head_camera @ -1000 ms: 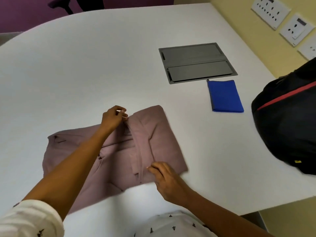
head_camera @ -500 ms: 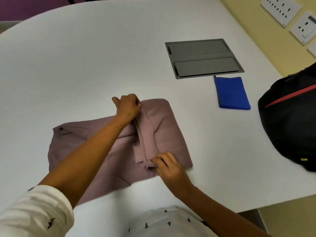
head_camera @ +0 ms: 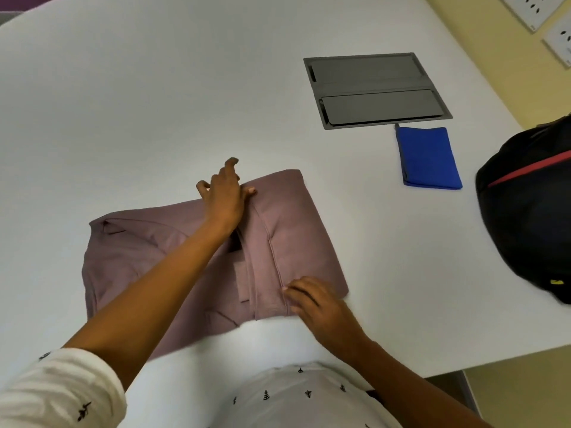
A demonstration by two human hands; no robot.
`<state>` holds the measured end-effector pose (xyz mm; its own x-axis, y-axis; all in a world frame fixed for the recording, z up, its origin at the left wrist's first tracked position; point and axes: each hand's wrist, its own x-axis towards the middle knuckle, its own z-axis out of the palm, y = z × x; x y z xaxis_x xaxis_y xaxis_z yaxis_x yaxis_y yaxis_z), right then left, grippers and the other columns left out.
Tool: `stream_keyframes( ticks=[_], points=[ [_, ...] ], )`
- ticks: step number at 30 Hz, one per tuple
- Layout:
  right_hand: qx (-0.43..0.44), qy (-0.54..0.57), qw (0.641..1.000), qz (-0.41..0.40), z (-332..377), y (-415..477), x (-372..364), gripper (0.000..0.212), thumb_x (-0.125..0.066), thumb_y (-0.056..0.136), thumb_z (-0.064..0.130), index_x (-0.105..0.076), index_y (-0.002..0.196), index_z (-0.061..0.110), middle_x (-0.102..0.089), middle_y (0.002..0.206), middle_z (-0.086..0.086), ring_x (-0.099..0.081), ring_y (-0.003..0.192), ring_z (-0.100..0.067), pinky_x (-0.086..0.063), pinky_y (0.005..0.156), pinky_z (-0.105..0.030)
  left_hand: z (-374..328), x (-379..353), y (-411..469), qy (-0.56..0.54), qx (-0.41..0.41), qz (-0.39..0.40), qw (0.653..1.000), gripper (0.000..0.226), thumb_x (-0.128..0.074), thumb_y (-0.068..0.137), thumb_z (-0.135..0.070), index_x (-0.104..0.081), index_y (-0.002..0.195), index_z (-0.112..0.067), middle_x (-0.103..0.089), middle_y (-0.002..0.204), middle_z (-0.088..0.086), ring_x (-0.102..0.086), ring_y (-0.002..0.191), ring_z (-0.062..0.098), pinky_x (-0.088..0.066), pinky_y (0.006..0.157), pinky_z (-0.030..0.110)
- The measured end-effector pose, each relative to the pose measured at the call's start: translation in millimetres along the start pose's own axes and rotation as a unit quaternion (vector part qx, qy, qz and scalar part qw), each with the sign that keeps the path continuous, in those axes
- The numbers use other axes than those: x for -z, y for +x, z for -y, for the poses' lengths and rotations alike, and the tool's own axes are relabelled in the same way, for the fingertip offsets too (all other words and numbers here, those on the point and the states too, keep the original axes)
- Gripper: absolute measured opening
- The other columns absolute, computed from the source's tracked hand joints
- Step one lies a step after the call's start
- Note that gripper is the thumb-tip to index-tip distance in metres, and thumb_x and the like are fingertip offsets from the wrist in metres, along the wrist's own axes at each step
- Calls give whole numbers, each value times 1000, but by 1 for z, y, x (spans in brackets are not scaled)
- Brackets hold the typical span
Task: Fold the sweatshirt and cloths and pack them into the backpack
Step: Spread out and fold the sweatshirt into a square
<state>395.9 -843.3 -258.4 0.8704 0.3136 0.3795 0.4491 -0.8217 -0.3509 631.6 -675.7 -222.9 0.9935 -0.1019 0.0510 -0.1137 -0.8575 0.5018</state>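
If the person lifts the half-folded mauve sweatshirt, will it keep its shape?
Probably not: the sweatshirt is soft cloth in loose layered folds, so it would likely sag and unfold. It seems light, and may slide easily on the smooth white table.

One mauve sweatshirt (head_camera: 293, 230) lies near, one folded blue cloth (head_camera: 428, 157) far right, and one black backpack (head_camera: 531, 217) at the right edge. One grey hatch panel (head_camera: 375, 89) is set in the one white table (head_camera: 154, 103). Two wall socket plates (head_camera: 525, 7) show. Two hands: left hand (head_camera: 224, 196), right hand (head_camera: 318, 304).

A white table (head_camera: 123, 88) fills most of the frame. At upper right, a grey two-flap panel (head_camera: 375, 88) sits flush in it. White wall sockets (head_camera: 525, 7) line the yellow wall (head_camera: 463, 26) in the top right corner.
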Motion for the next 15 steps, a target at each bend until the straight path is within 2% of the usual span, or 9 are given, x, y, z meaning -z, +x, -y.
stream_keyframes(
  ticks=[3,6,9,11,15],
  points=[
    [-92,-26,995,1,-16,-11,10,39,-39,103,25,-57,130,5,-55,136,-11,-44,132,-23,-35,110,-36,-10,-4,4,-19,-72,28,997,61,-56,94,-37,-32,145,-16,-55,131,6,-49,121,23,-19,105,41],
    [-156,-11,986,52,-19,-11,15,49,-36,102,29,-37,147,10,-31,155,-5,-22,146,-21,-21,118,-38,-29,-10,-10,26,-168,35,985,57,-42,99,-39,-32,148,-12,-41,148,9,-35,137,23,-17,114,44],
    [-136,-27,985,103,-14,-10,6,53,-33,101,28,-26,151,13,-19,160,-6,-11,148,-23,-11,121,-41,-50,-31,-55,58,-230,88,967,66,-19,98,-51,-24,151,-13,-20,159,7,-16,146,22,-6,118,46],
    [-111,-52,984,126,-14,-15,-2,54,-31,101,27,-20,153,17,-17,160,-7,-11,148,-25,-11,120,-45,-52,-49,-85,87,-239,118,960,72,-9,96,-58,-18,153,-14,-14,160,3,-10,148,20,3,119,45],
    [-96,-61,980,162,-20,-30,-4,53,-29,102,30,-21,153,18,-16,160,-4,-11,148,-24,-15,118,-46,-20,-66,-90,156,-205,102,961,73,-4,97,-60,-22,152,-15,-23,158,2,-20,146,20,-3,118,47]
  ],
)
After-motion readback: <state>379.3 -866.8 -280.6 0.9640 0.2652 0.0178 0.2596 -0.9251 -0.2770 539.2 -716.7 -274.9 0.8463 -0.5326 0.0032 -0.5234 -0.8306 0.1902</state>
